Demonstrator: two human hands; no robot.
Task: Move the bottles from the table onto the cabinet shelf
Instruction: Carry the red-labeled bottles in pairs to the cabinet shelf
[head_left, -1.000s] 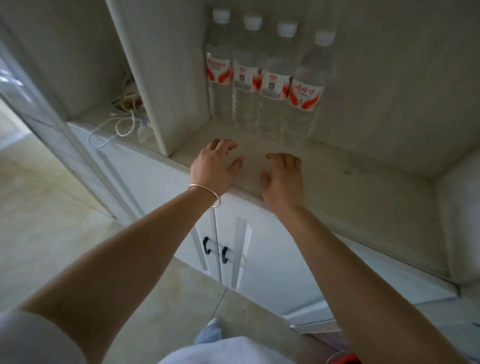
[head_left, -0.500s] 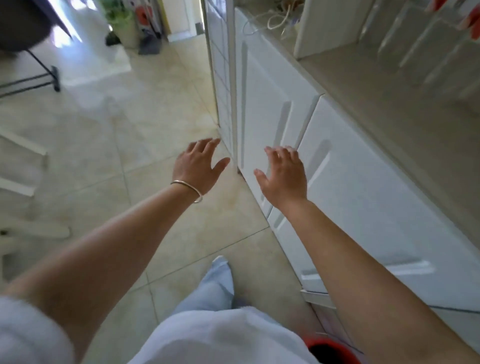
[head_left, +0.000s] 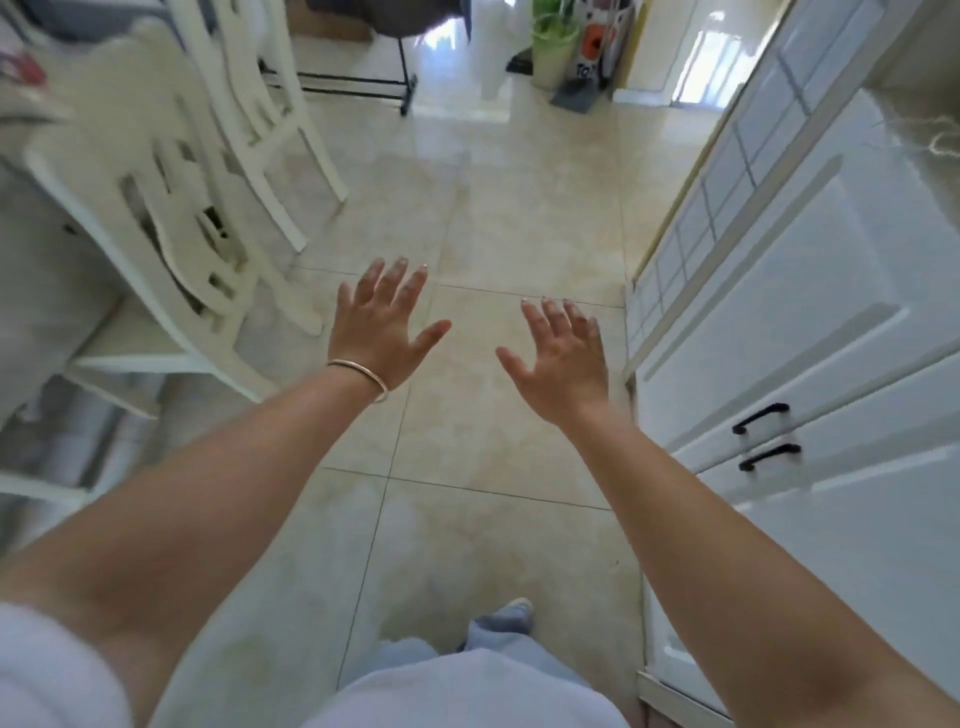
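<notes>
My left hand (head_left: 382, 325), with a thin bangle on the wrist, is held out over the tiled floor with its fingers spread and nothing in it. My right hand (head_left: 563, 353) hovers beside it, fingers also straight and spread, holding nothing. The white cabinet (head_left: 810, 291) with black door handles runs along the right edge. No bottle is in view, and the shelf where the bottles stand is out of frame. Only a blurred corner of the table (head_left: 21, 104) shows at the far left.
White wooden chairs (head_left: 171, 197) stand at the left, close to my left arm. Beige floor tiles (head_left: 498, 218) stretch ahead between chairs and cabinet. A black metal rack base (head_left: 358, 85) and a green plant pot (head_left: 553, 49) sit far ahead.
My view has swung left, away from the shelf with its row of bottles, to face down the room. Both hands left the shelf edge and now hang spread over the floor.
</notes>
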